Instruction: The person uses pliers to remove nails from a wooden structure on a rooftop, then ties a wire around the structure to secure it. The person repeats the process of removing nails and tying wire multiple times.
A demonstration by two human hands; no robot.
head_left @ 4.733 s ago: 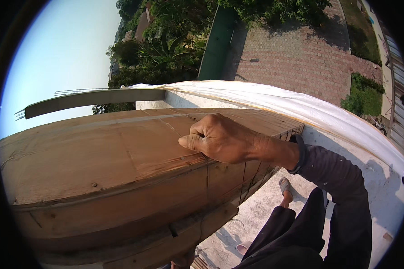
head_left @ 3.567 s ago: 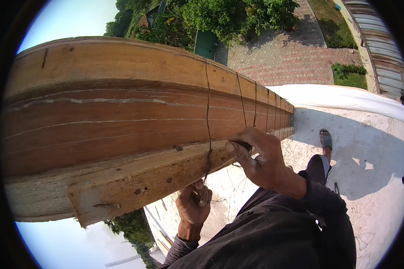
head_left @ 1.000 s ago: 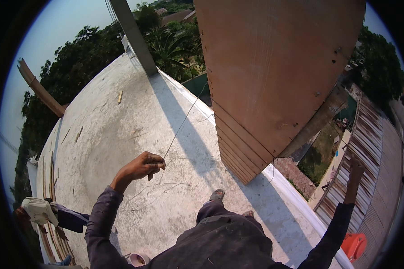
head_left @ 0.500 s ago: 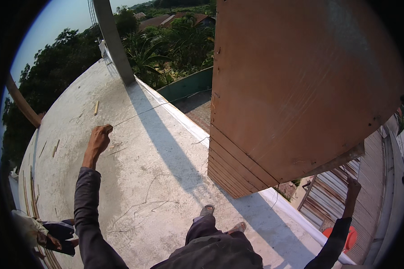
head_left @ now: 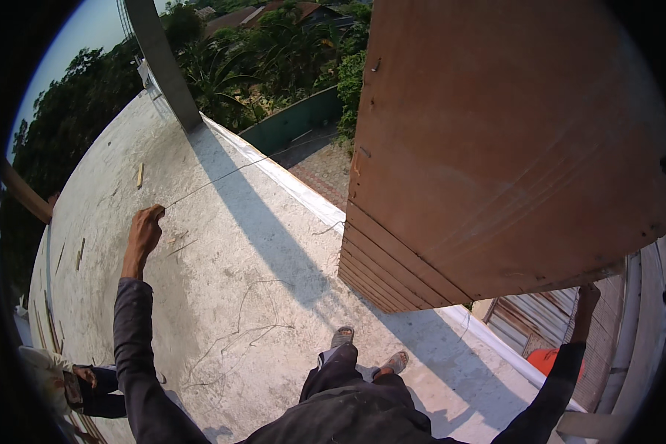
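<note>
No packages, labels, signs or screens show anywhere on the rooftop, on the wooden boards or in the surroundings seen from the head view.

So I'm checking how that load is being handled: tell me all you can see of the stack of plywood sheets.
The stack of plywood sheets is reddish-brown wood, several thin boards layered, their edges showing as stripes along its lower left side. The broad face is scuffed, with faint streaks and a few small nails or staples. It stands raised and tilted above the concrete roof's edge, casting a shadow across it. The right hand reaches up to its lower right edge. A thin wire runs from the left hand toward it.
</note>
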